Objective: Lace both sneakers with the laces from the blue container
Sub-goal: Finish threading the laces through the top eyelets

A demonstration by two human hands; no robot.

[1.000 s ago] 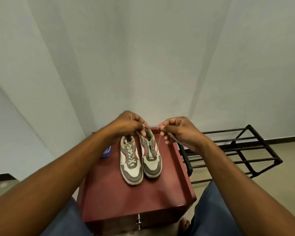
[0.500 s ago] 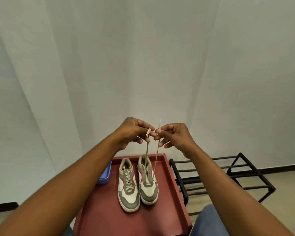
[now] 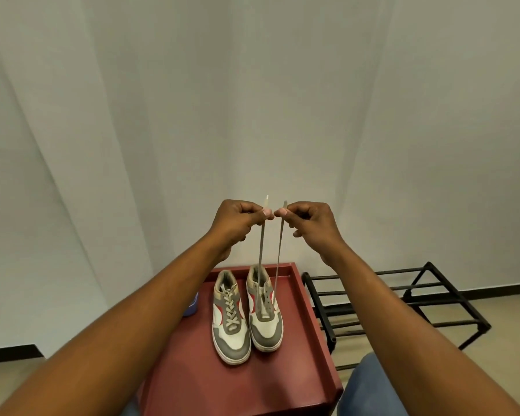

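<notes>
Both bare arms reach forward and upward, converging until the two hands are level and side by side, fingertips almost meeting. The left hand (image 3: 237,220) pinches one end of the lace (image 3: 261,247) between thumb and forefinger, its other fingers curled under. The right hand (image 3: 312,225) pinches the other end likewise, and the backs of both hands face the camera.

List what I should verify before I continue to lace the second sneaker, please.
1. Each lace end pinched: ok; the left hand and the right hand each pinch one end of the lace.
2. Ends level: ok, roughly.
3. Strands uncrossed: ok; they run side by side down to the second sneaker.
4. Which eyelets hold the lace: cannot tell, too small.
5. Second sneaker flat on the red table: ok.
6. Laced sneaker done: ok.
</notes>
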